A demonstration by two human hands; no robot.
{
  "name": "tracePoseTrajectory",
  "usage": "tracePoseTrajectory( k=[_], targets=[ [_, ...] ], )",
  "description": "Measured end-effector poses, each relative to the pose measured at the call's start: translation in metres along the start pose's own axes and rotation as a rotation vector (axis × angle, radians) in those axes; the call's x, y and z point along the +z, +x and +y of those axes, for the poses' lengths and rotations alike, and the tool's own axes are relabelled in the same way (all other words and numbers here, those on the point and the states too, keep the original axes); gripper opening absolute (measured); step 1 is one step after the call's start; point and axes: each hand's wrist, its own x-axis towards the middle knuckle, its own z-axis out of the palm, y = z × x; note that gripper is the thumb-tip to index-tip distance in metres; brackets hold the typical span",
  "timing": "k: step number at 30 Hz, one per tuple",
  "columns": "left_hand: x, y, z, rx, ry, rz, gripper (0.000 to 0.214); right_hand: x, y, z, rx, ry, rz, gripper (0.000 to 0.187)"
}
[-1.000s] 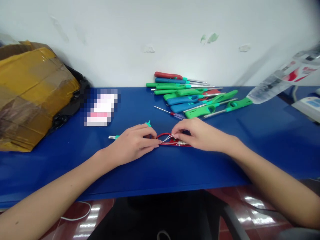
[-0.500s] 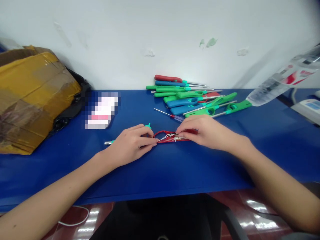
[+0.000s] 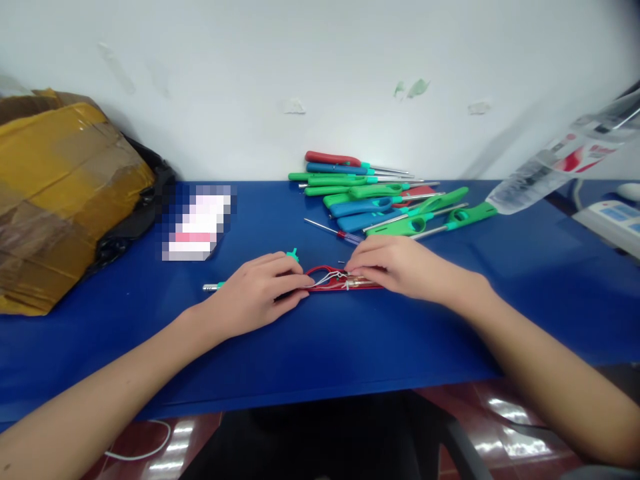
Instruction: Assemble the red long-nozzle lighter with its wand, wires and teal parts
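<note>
An opened red long-reach lighter (image 3: pixel 330 289) lies flat on the blue table, white wires (image 3: pixel 327 277) and inner parts exposed. My left hand (image 3: pixel 263 293) is closed around its left end. Past that hand the lighter's metal nozzle (image 3: pixel 211 287) sticks out, and a teal plastic piece (image 3: pixel 293 255) shows above the fingers. With thumb and fingertips together, my right hand (image 3: pixel 403 263) pinches a small dark part inside the casing, mostly hidden by the fingers. A screwdriver (image 3: pixel 341 233) with a red and purple handle lies just behind, near a tiny screw (image 3: pixel 341 262).
Several green, blue and red lighters (image 3: pixel 373 190) are heaped by the wall. A tilted plastic bottle (image 3: pixel 545 170) and a white device (image 3: pixel 610 217) are at the right. On the left are a taped cardboard box (image 3: pixel 60 207), black plastic (image 3: pixel 135 223) and a blurred-out pale object (image 3: pixel 200 223).
The view has shifted slightly. My right hand has moved a little to the left over the casing, still pinching. The left hand keeps its hold. The tiny screw now shows behind the casing.
</note>
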Motion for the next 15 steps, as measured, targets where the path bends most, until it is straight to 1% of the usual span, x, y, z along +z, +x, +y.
tracePoseTrajectory(
  k=[7, 11, 15],
  targets=[
    [0.0003, -0.0013, 0.0014, -0.008, 0.009, -0.006, 0.021, 0.0050, 0.0002, 0.0004, -0.034, -0.035, 0.048, 0.022],
    [0.0000, -0.0009, 0.0016, -0.005, 0.026, -0.036, 0.023, 0.0050, 0.0010, -0.0029, -0.024, 0.016, 0.074, 0.024],
    [0.0002, -0.0009, 0.0028, -0.021, 0.017, -0.055, 0.025, 0.0074, 0.0043, -0.0088, 0.017, 0.083, 0.058, 0.018]
  ],
)
